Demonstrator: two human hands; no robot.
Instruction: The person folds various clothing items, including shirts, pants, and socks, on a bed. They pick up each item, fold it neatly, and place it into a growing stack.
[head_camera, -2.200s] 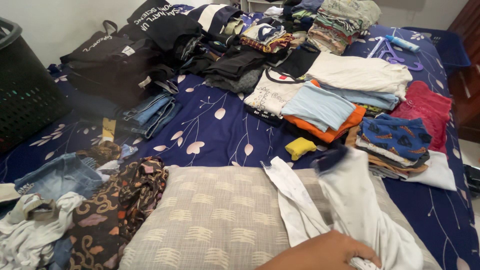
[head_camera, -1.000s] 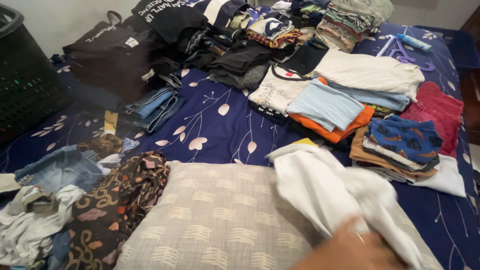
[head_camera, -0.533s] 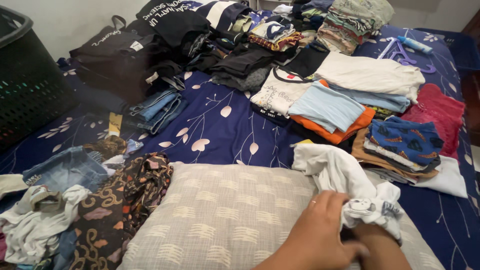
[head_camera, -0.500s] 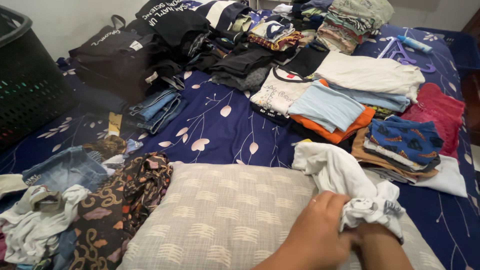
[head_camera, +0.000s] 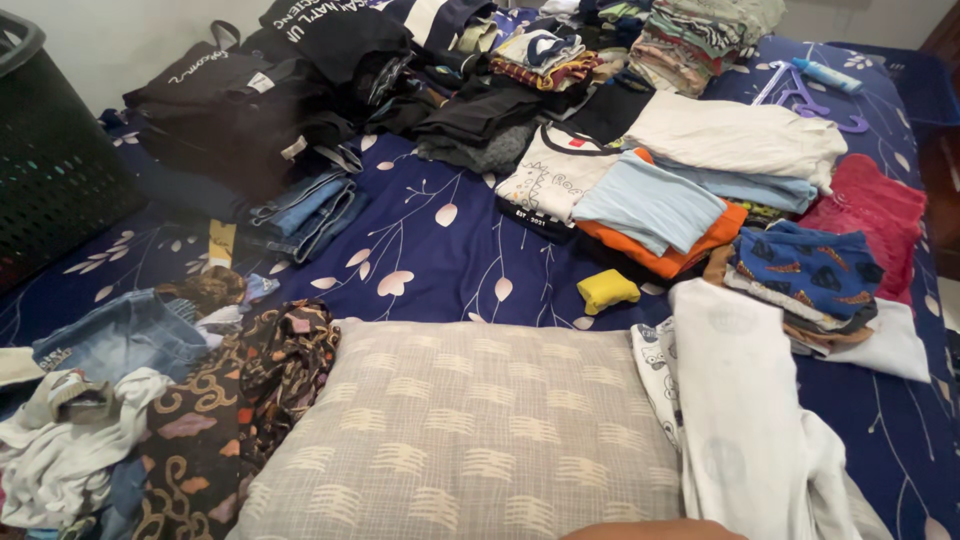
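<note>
A white garment (head_camera: 745, 420) with faint printed figures lies stretched out lengthwise over the right end of a beige patterned pillow (head_camera: 460, 430). Its far end reaches toward the folded stacks. Only a sliver of skin, apparently my left hand (head_camera: 650, 529), shows at the bottom edge just below the pillow, beside the garment's near end. Its fingers are hidden, and whether it touches the garment is unclear. My right hand is out of view. A small yellow folded item (head_camera: 607, 290) sits on the blue sheet just beyond the pillow.
Folded stacks fill the right and far side: blue patterned shorts (head_camera: 805, 268), a light blue top on orange (head_camera: 650, 205), a red cloth (head_camera: 865, 205). Unfolded clothes and jeans (head_camera: 110, 340) are heaped at left. A black laundry basket (head_camera: 50, 160) stands far left; dark bags (head_camera: 230, 105) sit behind.
The white garment was bunched in both hands on the pillow's right end; now it lies spread out long and flat. Both hands have pulled back toward the bottom edge.
</note>
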